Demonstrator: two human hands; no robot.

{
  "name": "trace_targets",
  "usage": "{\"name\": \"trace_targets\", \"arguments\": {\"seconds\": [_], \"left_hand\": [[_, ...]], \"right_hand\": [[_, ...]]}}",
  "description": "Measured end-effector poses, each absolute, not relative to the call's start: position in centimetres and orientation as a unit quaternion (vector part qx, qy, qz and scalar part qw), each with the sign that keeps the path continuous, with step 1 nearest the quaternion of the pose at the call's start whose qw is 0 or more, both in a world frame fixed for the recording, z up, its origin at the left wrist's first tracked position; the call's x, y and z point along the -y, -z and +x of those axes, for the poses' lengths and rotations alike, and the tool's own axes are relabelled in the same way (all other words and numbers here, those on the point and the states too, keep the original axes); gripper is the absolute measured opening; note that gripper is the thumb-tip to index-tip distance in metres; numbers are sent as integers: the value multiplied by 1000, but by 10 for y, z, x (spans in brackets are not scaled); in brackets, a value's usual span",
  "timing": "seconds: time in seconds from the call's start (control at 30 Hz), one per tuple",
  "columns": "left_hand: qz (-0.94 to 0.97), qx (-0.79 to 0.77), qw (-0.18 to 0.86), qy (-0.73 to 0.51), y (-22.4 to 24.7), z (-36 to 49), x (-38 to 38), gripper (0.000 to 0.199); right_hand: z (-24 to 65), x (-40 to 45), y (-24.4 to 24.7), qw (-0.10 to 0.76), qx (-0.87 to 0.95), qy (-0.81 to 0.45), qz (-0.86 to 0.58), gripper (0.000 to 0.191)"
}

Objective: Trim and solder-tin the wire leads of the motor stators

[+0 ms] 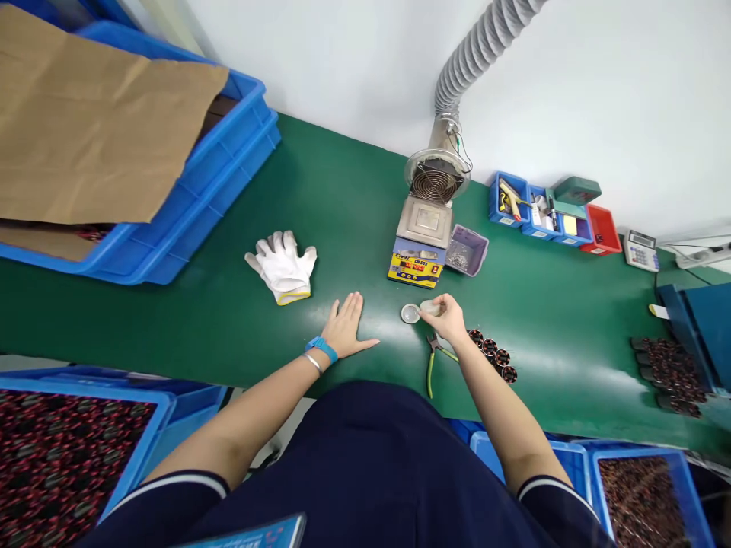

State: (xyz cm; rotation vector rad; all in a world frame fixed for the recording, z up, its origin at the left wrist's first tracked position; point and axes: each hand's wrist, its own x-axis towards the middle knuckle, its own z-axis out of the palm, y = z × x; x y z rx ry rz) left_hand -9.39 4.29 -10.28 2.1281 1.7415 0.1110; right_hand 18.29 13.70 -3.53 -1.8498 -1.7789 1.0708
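My left hand (pixel 344 329) lies flat on the green table (pixel 343 198), fingers spread and nothing in it. A pair of white work gloves (pixel 284 265) lies beyond it to the left. Between finger and thumb of my right hand (pixel 448 320) is a small round whitish lid (pixel 429 307). Just left of the lid, a small round tin (pixel 410 313) stands uncovered on the table; its contents are too small to tell. Green-handled cutting pliers (pixel 432 365) lie below my right hand. Several small copper-wound coils (pixel 496 354) sit beside my right forearm, which partly hides them.
Behind the tin stands a yellow-and-blue solder pot unit (pixel 416 266) under a fan with a grey duct (pixel 480 49). A purple bin (pixel 467 250) adjoins it. Stacked blue crates (pixel 228 164) occupy the left. Small bins (pixel 602 228) and a calculator (pixel 640 251) line the wall.
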Motion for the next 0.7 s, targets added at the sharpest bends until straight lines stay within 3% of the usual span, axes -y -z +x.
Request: {"name": "trace_targets", "arguments": {"seconds": [0.1, 0.3, 0.47, 0.7], "left_hand": [[798, -556, 222, -63, 105, -84, -51, 117], [756, -604, 220, -119, 109, -80, -93, 149], [803, -529, 258, -96, 108, -88, -113, 124], [820, -484, 282, -117, 106, -91, -79, 119]], "right_hand": [[168, -129, 38, 197, 653, -363, -635, 33], [146, -119, 46, 130, 713, -325, -607, 24], [142, -116, 49, 56, 739, -292, -605, 58], [140, -113, 50, -7, 764, -276, -583, 61]]}}
